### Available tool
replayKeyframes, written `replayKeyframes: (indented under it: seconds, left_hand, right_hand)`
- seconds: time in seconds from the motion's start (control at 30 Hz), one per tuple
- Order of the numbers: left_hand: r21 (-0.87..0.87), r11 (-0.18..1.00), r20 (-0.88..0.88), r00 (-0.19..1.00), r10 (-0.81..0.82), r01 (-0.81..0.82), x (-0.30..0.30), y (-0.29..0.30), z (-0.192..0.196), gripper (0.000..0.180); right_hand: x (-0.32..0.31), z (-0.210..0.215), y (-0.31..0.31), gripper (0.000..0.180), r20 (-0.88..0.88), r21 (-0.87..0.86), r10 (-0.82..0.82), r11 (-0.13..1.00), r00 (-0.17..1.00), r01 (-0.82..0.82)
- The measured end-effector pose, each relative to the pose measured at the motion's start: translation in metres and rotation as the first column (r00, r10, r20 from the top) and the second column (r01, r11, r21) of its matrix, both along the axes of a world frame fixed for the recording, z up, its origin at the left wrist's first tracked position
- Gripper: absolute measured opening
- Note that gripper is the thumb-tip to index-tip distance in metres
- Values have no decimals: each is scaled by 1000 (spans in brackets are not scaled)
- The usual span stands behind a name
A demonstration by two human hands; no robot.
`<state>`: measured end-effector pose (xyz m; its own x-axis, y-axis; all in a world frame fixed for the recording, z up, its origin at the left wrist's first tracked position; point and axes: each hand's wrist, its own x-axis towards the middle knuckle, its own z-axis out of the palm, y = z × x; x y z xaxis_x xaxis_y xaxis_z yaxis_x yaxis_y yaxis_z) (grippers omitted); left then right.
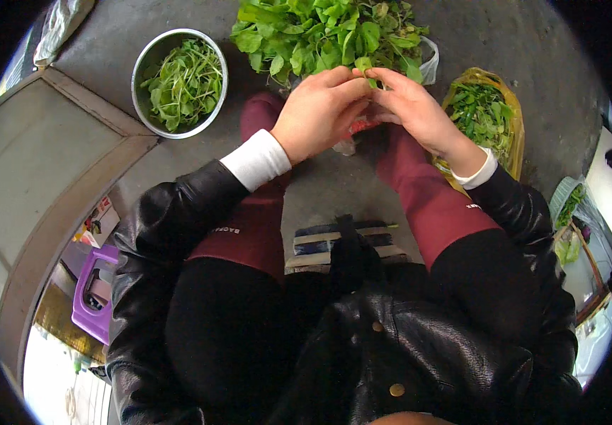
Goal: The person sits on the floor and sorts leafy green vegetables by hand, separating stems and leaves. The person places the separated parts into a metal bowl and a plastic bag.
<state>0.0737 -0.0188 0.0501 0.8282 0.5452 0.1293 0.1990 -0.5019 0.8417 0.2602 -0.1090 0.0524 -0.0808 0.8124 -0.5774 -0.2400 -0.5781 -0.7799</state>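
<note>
My two hands meet in front of a big heap of leafy greens point(320, 35) on the floor. My left hand point(320, 110) is closed, its fingertips curled in against a small green sprig point(366, 69). From the other side, the thumb and forefinger of my right hand point(419, 113) pinch the same sprig. The hands hide part of the stem. Beneath them, between my dark red boots, a red and clear plastic bag point(363, 125) shows in part.
A steel bowl point(139, 91) of picked greens stands at the left, beside a framed panel point(58, 134). A yellow plastic bag point(518, 134) with greens lies at the right. The near left has a purple plastic item point(86, 312); a basket point(561, 195) stands far right.
</note>
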Motion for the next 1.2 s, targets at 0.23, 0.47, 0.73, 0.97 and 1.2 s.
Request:
replayKeyframes:
  seconds: [0.23,0.47,0.73,0.97,1.2]
  left_hand:
    - [-104,993,-13,998,63,-64,-17,8,8,10]
    - [451,749,0,839,544,-486,-139,108,-9,15]
    - [656,699,-494,539,683,-285,-221,117,-107,62]
    - [560,785,-390,752,532,-265,-180,91,-75,46]
    - [414,852,-355,805,476,-321,-151,82,-48,20]
  right_hand:
    - [15,7,3,37,483,276,-34,954,875,-115]
    - [120,31,-59,38,671,367,-346,924,656,111]
    - [210,-12,-204,50,792,-609,608,793,-60,-5]
    - [128,-16,-51,16,904,-19,106,978,414,-210]
    - [83,-72,35,21,899,228,-25,880,437,-417]
